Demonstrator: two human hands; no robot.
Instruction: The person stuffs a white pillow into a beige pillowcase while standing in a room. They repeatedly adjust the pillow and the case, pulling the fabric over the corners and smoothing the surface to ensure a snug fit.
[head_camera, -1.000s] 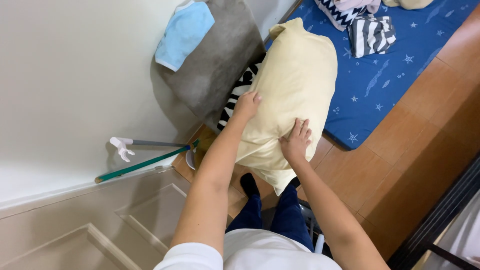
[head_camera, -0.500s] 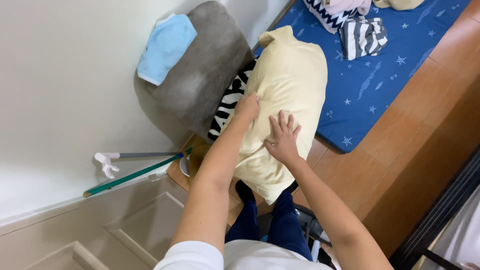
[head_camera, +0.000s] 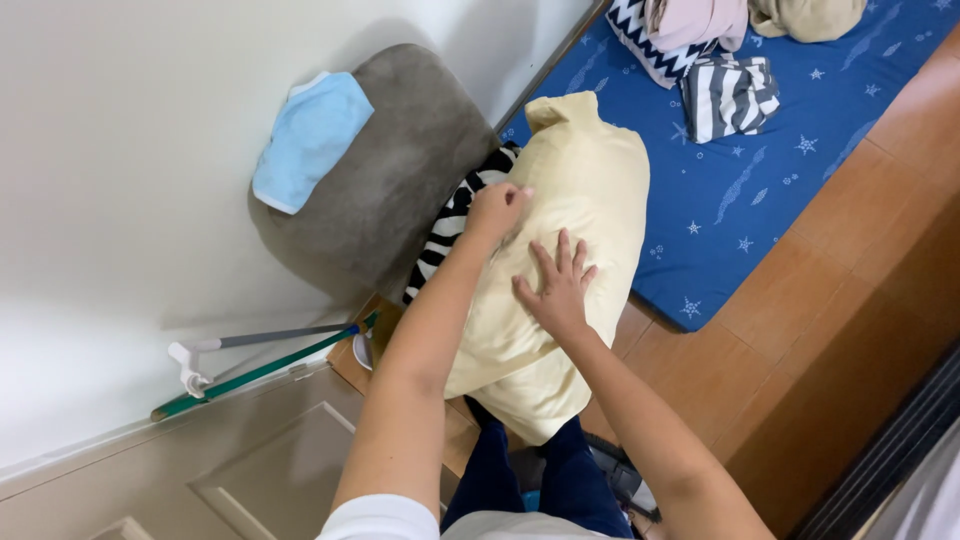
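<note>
A pale yellow pillow (head_camera: 580, 190) stands on end in front of my legs, leaning over the edge of a blue star-patterned mattress (head_camera: 760, 180). My left hand (head_camera: 497, 208) rests with fingers curled on the pillow's left side, near its middle. My right hand (head_camera: 556, 284) lies flat on the pillow's front, fingers spread. A black-and-white striped pillow (head_camera: 455, 220) peeks out behind the yellow one, on its left.
A grey cushion (head_camera: 400, 180) with a light blue cloth (head_camera: 305, 140) on it leans against the white wall. A green-handled mop (head_camera: 260, 365) lies by the wall. Folded striped clothes (head_camera: 728, 92) and other laundry sit on the mattress. Wooden floor lies to the right.
My right hand has slid up the pillow's front and spread flat. The left hand stays on the pillow's left side. The view has shifted a little.
</note>
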